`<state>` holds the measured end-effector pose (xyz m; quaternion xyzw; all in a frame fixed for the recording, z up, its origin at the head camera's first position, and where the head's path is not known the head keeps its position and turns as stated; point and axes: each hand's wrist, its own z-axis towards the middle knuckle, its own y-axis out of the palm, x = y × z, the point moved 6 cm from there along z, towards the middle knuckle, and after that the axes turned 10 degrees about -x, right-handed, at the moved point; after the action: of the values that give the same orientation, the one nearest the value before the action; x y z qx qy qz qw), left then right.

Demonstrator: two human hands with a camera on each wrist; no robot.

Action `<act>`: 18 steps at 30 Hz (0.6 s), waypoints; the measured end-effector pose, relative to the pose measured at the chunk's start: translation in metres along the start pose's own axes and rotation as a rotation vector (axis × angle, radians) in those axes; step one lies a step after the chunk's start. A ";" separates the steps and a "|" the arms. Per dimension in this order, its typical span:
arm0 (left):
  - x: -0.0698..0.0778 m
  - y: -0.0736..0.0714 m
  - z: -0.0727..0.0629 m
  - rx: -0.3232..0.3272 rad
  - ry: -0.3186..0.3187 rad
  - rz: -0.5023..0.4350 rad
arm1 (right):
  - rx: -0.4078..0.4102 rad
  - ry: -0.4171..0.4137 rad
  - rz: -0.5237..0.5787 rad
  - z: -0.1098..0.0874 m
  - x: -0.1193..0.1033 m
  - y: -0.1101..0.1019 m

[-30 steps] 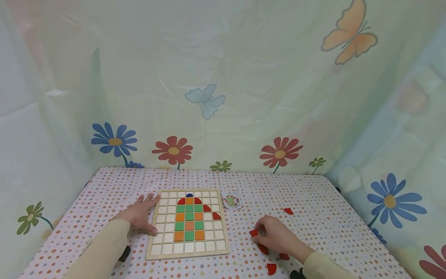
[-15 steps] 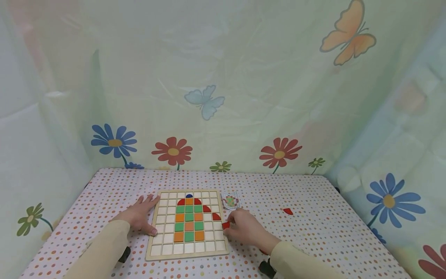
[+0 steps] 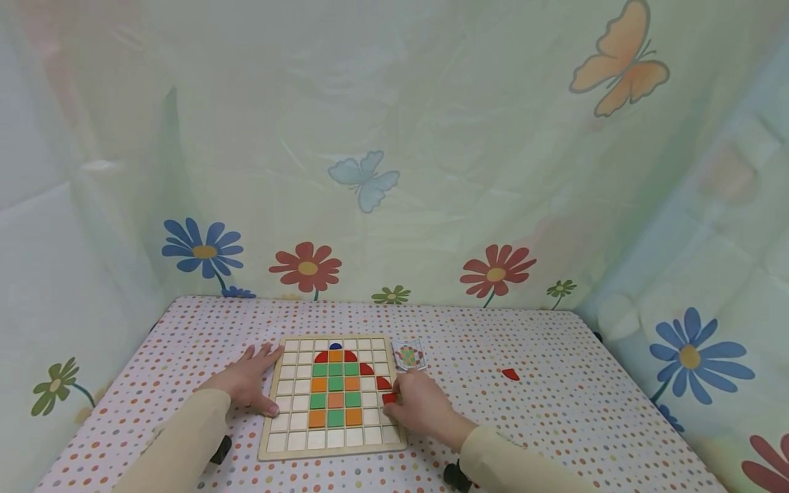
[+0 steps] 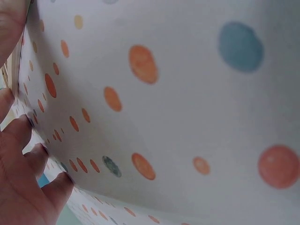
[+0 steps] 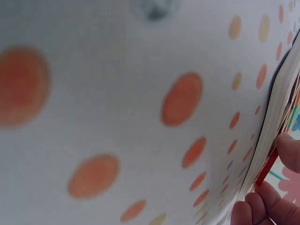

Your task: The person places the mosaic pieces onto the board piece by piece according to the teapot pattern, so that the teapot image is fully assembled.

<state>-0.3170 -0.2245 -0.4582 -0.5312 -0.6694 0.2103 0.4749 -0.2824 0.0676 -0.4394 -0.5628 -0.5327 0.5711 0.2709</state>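
A wooden grid board lies on the table, with green, orange and red pieces and one blue piece set in its cells. With fingers spread, my left hand rests at the board's left edge, its fingertips and thumb along the frame. My right hand is over the board's right edge and pinches a red tile between thumb and fingers. That tile is at a cell in the rightmost column, just below a red quarter-round piece. In the right wrist view, the red tile shows edge-on between the fingertips.
A small pattern card lies beside the board's upper right corner. One loose red piece sits farther right on the dotted tablecloth. A flowered curtain closes off the back and sides.
My right hand has picked up a red tile from the loose pieces at right and carried it left onto the board's right column. My left hand has stayed in place.
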 end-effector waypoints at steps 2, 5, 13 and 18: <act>0.001 0.000 0.000 -0.003 0.000 -0.003 | 0.013 0.006 -0.014 0.000 -0.001 0.001; 0.001 -0.001 0.001 -0.006 0.000 -0.007 | 0.029 -0.001 -0.026 0.000 -0.002 0.001; 0.000 0.000 0.002 0.000 0.002 -0.002 | 0.029 -0.015 -0.018 -0.001 -0.001 0.000; 0.001 -0.001 0.002 0.001 0.003 0.002 | 0.033 0.004 -0.001 -0.002 0.004 -0.003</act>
<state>-0.3195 -0.2236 -0.4581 -0.5319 -0.6681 0.2100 0.4760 -0.2825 0.0730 -0.4377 -0.5592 -0.5230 0.5784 0.2815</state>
